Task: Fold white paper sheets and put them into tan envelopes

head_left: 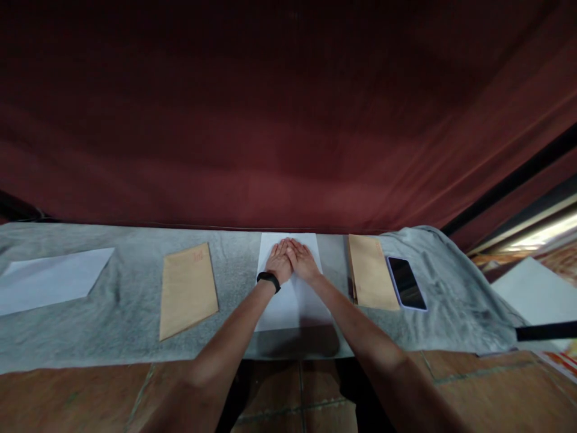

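Note:
A white sheet of paper (279, 307) lies lengthwise on the grey cloth in front of me. Both palms rest flat on its upper half. My left hand (279, 262), with a black band on the wrist, has its fingers stretched out. Beside it, my right hand (303, 260) lies with fingers extended, and the fingertips of the two hands meet or overlap slightly. Neither hand grips anything. To the left of the sheet is a brown envelope (188, 291). On the right sits a small stack of brown envelopes (373, 273).
A phone (407, 284) in a pale purple case lies right of the stacked envelopes. More white paper (54, 279) is at the far left. The grey cloth (130, 288) covers a narrow surface, with a dark red fabric wall (288, 132) behind it. Tiled floor (81, 397) shows below.

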Action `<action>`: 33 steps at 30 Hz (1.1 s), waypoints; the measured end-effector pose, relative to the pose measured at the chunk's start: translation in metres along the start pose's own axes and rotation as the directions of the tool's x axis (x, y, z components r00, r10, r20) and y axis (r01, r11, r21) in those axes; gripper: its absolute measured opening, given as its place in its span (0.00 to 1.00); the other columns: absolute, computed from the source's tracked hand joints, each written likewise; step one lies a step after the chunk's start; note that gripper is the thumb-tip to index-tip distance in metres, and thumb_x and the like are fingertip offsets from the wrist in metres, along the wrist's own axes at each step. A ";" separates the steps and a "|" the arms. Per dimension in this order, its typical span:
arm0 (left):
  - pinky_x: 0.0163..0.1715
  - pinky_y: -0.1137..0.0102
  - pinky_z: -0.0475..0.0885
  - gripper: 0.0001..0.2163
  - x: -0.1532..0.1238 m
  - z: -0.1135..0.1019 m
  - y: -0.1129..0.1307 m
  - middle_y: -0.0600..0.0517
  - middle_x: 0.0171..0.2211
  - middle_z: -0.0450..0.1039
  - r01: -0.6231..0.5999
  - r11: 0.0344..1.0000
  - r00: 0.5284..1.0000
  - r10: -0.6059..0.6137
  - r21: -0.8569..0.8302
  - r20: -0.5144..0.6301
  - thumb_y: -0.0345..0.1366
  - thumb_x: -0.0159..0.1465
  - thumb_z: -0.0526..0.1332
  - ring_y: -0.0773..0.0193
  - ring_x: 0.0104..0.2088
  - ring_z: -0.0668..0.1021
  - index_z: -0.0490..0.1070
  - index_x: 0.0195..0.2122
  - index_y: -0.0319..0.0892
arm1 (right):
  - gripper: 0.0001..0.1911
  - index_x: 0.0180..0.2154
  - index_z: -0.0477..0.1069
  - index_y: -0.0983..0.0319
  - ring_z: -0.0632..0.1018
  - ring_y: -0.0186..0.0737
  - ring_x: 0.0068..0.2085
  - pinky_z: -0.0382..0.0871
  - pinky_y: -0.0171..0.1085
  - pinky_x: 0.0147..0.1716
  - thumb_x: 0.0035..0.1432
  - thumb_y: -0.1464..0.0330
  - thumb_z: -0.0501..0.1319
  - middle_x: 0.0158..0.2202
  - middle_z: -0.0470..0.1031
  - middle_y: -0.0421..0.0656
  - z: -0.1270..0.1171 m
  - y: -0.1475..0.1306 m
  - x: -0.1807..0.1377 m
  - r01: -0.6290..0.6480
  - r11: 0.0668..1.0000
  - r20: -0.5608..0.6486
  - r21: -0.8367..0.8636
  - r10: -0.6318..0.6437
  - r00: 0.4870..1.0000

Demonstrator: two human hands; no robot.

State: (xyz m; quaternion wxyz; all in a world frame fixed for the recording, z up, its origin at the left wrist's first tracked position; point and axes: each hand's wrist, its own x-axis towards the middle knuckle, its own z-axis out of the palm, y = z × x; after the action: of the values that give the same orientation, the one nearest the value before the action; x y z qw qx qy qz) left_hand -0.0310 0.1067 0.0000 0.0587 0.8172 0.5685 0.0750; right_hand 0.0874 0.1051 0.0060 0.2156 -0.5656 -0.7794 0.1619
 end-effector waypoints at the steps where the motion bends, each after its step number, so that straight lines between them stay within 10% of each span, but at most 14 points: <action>1: 0.70 0.55 0.48 0.30 0.002 0.001 -0.004 0.39 0.72 0.51 0.003 1.000 1.000 -0.003 0.002 -0.002 0.33 0.68 0.48 0.53 0.72 0.53 0.48 0.72 0.33 | 0.29 0.69 0.57 0.60 0.58 0.40 0.71 0.49 0.47 0.70 0.75 0.59 0.36 0.71 0.58 0.45 0.003 0.001 0.003 -0.009 0.999 0.008 -0.046 0.010 1.000; 14: 0.71 0.57 0.46 0.29 0.001 -0.003 -0.025 0.42 0.73 0.50 0.194 0.981 0.979 -0.194 -0.009 -0.066 0.41 0.73 0.42 0.56 0.73 0.53 0.51 0.72 0.34 | 0.31 0.70 0.54 0.67 0.57 0.52 0.71 0.46 0.53 0.69 0.73 0.58 0.44 0.72 0.52 0.52 -0.005 0.040 0.008 -0.131 0.962 -0.076 -0.239 0.116 0.990; 27: 0.70 0.54 0.49 0.29 -0.061 -0.012 -0.040 0.36 0.72 0.49 0.310 0.950 0.947 -0.304 0.044 -0.107 0.42 0.73 0.42 0.48 0.72 0.54 0.53 0.70 0.27 | 0.30 0.69 0.56 0.72 0.61 0.54 0.70 0.53 0.54 0.67 0.72 0.62 0.45 0.70 0.56 0.58 -0.018 0.052 -0.056 -0.236 0.914 -0.272 -0.330 0.147 0.951; 33: 0.70 0.52 0.51 0.27 -0.134 0.002 0.015 0.46 0.73 0.50 -0.035 0.999 0.998 0.036 0.030 -0.042 0.43 0.74 0.42 0.53 0.73 0.53 0.52 0.72 0.41 | 0.28 0.69 0.57 0.65 0.60 0.48 0.70 0.54 0.50 0.68 0.74 0.61 0.46 0.72 0.54 0.50 0.009 0.005 -0.138 0.095 0.941 -0.091 -0.326 -0.132 0.987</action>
State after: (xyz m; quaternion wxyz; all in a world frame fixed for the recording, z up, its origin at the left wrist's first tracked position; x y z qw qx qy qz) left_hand -0.0626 -0.0243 -0.0066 0.0333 0.8260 0.5561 0.0853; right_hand 0.1237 -0.0248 -0.0253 0.1732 -0.5554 -0.8133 -0.0116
